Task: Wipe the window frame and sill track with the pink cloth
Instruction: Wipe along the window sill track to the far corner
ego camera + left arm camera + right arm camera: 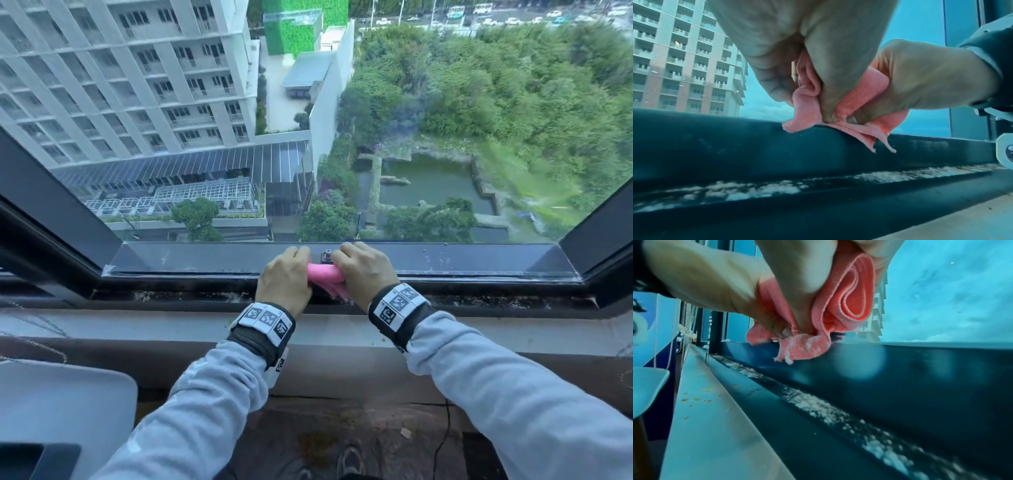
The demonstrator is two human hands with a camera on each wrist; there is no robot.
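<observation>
The folded pink cloth (325,275) is bunched between both hands on top of the dark bottom rail of the window frame (462,260), at its middle. My left hand (284,277) grips the cloth's left end and my right hand (364,274) grips its right end, with fingers curled over the rail's far edge. In the left wrist view the cloth (805,104) hangs in folds from pinching fingertips (826,113). White crumbs cling to the cloth's (846,305) lower edge. The sill track (479,299) below the rail is lined with whitish debris (818,404).
A small metal latch (327,255) sits on the rail between the hands. Dark side posts (51,205) angle up on both sides. A white ledge (171,329) runs along the near side of the track. A white seat (61,411) is at lower left; bead chains (674,321) hang left.
</observation>
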